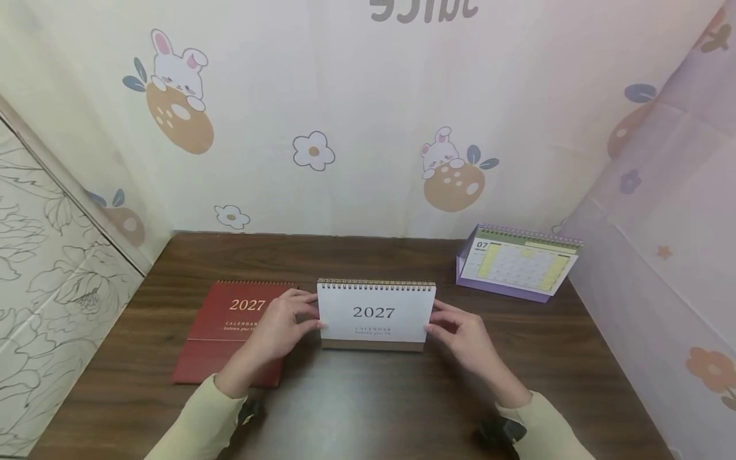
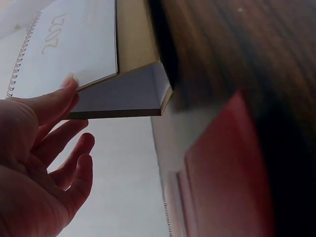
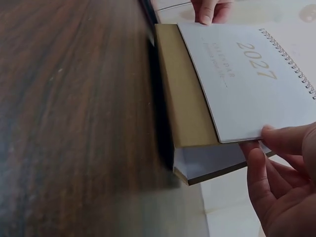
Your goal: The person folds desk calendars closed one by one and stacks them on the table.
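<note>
A white spiral-bound desk calendar (image 1: 375, 322) marked 2027 stands tented on its brown card base in the middle of the table. My left hand (image 1: 282, 326) pinches its left side edge, thumb on the front page and fingers reaching behind. At the opposite edge, my right hand (image 1: 468, 340) grips in the same way. In the left wrist view the open triangular end of the calendar (image 2: 133, 89) shows beside the thumb. The right wrist view shows my right thumb on the lower corner of the white cover (image 3: 222, 98), with fingers curled beneath.
A red 2027 calendar (image 1: 198, 358) lies flat at the left, partly under my left forearm and hand. Toward the back right stands a purple-based desk calendar (image 1: 520, 262) with a yellow month page. A patterned curtain (image 1: 368, 179) borders the back of the dark wooden table (image 1: 368, 409).
</note>
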### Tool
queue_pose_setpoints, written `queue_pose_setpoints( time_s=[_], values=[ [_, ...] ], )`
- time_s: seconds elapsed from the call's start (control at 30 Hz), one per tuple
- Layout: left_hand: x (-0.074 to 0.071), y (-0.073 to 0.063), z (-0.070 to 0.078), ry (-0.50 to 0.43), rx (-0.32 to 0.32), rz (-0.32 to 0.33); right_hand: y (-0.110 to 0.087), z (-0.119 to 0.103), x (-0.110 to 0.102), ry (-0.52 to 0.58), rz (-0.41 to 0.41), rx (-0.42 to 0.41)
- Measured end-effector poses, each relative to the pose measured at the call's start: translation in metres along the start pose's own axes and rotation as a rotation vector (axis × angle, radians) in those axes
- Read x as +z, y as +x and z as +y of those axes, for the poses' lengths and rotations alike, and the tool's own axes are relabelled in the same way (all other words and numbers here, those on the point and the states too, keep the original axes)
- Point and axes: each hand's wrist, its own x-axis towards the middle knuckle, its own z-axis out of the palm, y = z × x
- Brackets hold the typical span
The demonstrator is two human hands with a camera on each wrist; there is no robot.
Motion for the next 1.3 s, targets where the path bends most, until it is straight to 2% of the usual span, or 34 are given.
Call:
queue_pose_setpoints(
  time_s=[0.17, 0.3, 0.5, 0.7, 0.77, 0.9, 1.3],
  values=[
    [0.004, -0.003, -0.002, 0.023, -0.022, -0.01, -0.003, 0.004, 0.002, -0.02, -0.061, 0.029],
    [0.006, -0.004, -0.004, 0.04, -0.034, -0.019, -0.004, 0.007, 0.002, -0.062, -0.109, 0.008],
    [0.008, -0.003, -0.004, 0.141, -0.042, -0.125, -0.004, 0.012, 0.004, -0.154, -0.201, -0.031],
    [0.01, -0.003, -0.002, 0.215, -0.03, -0.145, -0.003, 0.013, 0.004, -0.176, -0.206, -0.057],
    [0.011, -0.003, -0.001, 0.235, -0.027, -0.149, -0.003, 0.013, 0.004, -0.17, -0.198, -0.043],
    [0.009, -0.005, 0.002, 0.226, -0.024, -0.119, -0.004, 0.01, 0.004, -0.137, -0.175, -0.013],
    [0.004, -0.012, 0.012, 0.098, -0.018, -0.015, -0.013, -0.005, -0.002, -0.085, -0.099, 0.017]
  ],
)
